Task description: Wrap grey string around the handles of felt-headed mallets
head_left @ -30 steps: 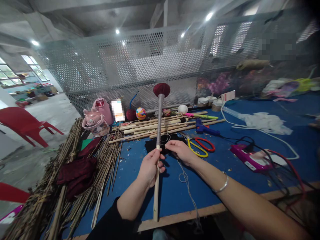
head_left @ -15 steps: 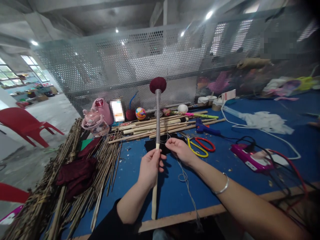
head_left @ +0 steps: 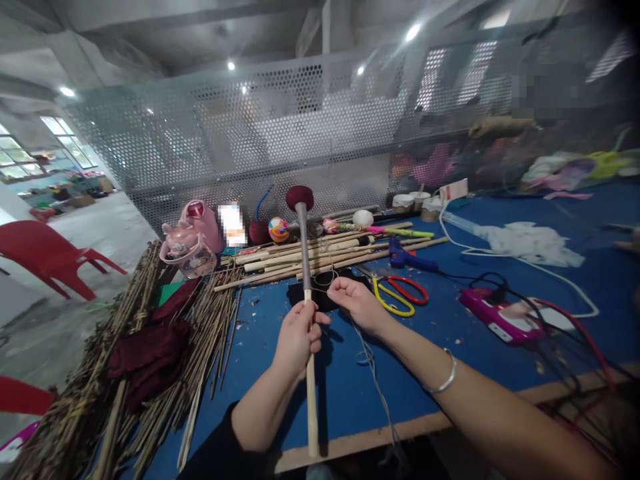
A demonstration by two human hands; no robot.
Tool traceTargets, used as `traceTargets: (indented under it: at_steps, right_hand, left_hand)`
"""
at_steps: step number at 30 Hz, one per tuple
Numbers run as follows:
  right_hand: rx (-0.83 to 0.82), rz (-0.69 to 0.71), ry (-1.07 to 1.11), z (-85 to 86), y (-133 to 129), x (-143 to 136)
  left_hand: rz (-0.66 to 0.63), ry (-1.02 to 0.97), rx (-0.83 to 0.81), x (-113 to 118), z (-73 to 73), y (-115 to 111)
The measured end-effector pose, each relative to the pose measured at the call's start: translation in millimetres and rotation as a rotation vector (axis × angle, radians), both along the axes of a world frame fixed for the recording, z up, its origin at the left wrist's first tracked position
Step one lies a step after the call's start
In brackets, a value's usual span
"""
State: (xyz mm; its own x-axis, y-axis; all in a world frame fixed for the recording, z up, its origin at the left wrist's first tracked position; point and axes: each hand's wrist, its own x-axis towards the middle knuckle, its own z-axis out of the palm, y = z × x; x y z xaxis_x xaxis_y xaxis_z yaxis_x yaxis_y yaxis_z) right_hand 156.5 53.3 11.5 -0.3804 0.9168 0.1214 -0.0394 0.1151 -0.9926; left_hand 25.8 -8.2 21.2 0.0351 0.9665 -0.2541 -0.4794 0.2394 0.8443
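Note:
My left hand (head_left: 299, 337) is closed around the bare wooden part of a mallet-like stick (head_left: 313, 400). Its upper shaft is wrapped in grey thread (head_left: 305, 253), and a round dark-red head (head_left: 300, 198) tops it. To the right of the shaft, my right hand (head_left: 361, 303) pinches a thin grey string (head_left: 323, 289) that runs to the lower end of the wrapping. More string (head_left: 375, 377) trails from beneath this hand to the table's front edge. A black cloth (head_left: 293, 298) lies under the work, beside scissors with one yellow and one red handle (head_left: 411, 291).
Wooden sticks (head_left: 270, 262) lie across the table behind my hands. Thin twigs (head_left: 210, 340) and dark-red cloth (head_left: 147, 357) are piled at left. On the right are a blue glue gun (head_left: 410, 257) and a purple power strip (head_left: 493, 319) with cables. A perforated metal screen (head_left: 280, 143) stands behind.
The mallet's dark-red head has tipped lower and slightly left, and its bottom end has shifted toward me. My hands keep nearly the same places, with the string still pinched on the right.

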Motion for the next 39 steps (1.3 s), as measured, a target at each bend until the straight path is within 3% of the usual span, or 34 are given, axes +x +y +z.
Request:
traceTargets:
  at_steps: [7, 10, 17, 22, 28, 39]
  right_hand:
    - [-0.012, -0.022, 0.019, -3.5, 5, 2]
    - [-0.004, -0.019, 0.01, -3.7, 5, 1]
    - [0.027, -0.041, 0.004, 0.2, 4, 2]
    - [0.037, -0.044, 0.009, -0.7, 6, 3]
    - [0.021, -0.02, -0.008, -0.1, 5, 2]
    - [0.003, 0.004, 0.03, 7.1, 0, -2]
  left_hand:
    - [-0.187, -0.261, -0.13, -10, 3.5, 0]
    - [-0.203, -0.258, -0.154, -11, 6.0, -1]
    - [-0.078, 0.04, 0.018, -1, 3.0, -5]
    - [-0.064, 0.04, 0.076, 0, -0.9, -4]
    - [-0.103, 0.02, 0.008, -2, 1.1, -5]
    - [0.035, 0.12, 0.137, 2, 2.8, -5]
